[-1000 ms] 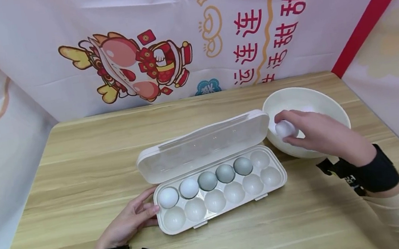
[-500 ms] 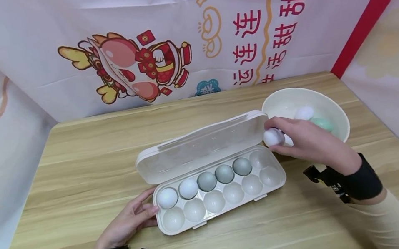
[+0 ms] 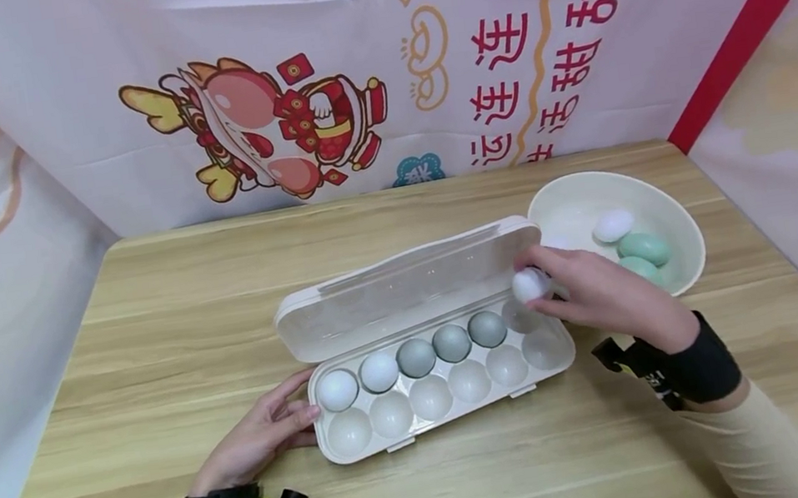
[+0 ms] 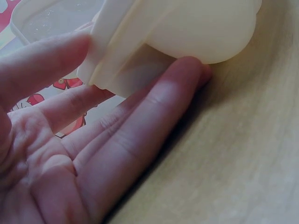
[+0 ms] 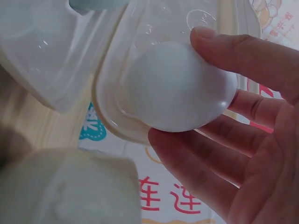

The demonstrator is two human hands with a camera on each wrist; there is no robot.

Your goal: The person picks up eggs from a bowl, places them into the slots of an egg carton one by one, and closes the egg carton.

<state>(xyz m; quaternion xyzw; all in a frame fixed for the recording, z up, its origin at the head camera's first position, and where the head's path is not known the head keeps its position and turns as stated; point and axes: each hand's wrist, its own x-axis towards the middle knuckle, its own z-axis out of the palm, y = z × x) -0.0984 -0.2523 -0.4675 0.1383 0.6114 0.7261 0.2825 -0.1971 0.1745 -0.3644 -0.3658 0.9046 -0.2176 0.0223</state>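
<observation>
A white egg is pinched between the thumb and fingertips of my right hand, above the right end of an egg box. In the right wrist view the egg lies sideways against the box's lid behind it. The hinged lid stands raised. Two white eggs and three grey-green eggs fill most of the back row; the front row cups hold nothing. My left hand holds the box's left end, thumb at the rim and fingers beneath.
A cream bowl stands right of the box, near its lid, with a white egg and green eggs inside; my right hand hides part of it. A printed cloth hangs behind the wooden table.
My right hand has carried the white egg from over the bowl leftward to above the box's right end, uncovering eggs in the bowl. My left hand stays at the box.
</observation>
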